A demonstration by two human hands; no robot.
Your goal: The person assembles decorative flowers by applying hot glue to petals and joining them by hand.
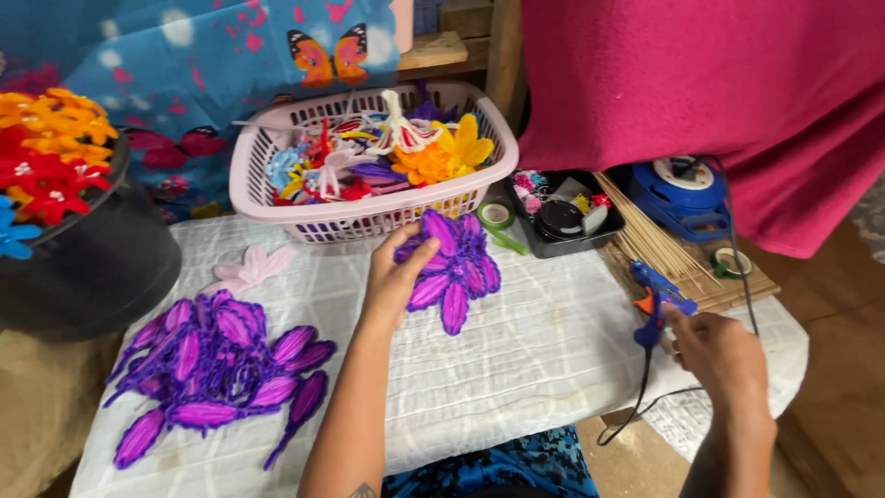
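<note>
The left hand (392,277) rests on a purple flower (454,263) made of fuzzy wire petals; the flower lies on the white surface (535,350), just in front of the pink basket (369,217) full of bright flowers; the fingers curl over its left edge and the thumb pokes up, so the grip is loose and partly open. The right hand (724,355) is closed around a blue glue gun (656,300); its nozzle points up and away, I think, but that part is small. More purple petals (217,364) lie in a pile at the left. The flower looks light, soft and bendy; best to hold it near the middle, where the petals join.
</note>
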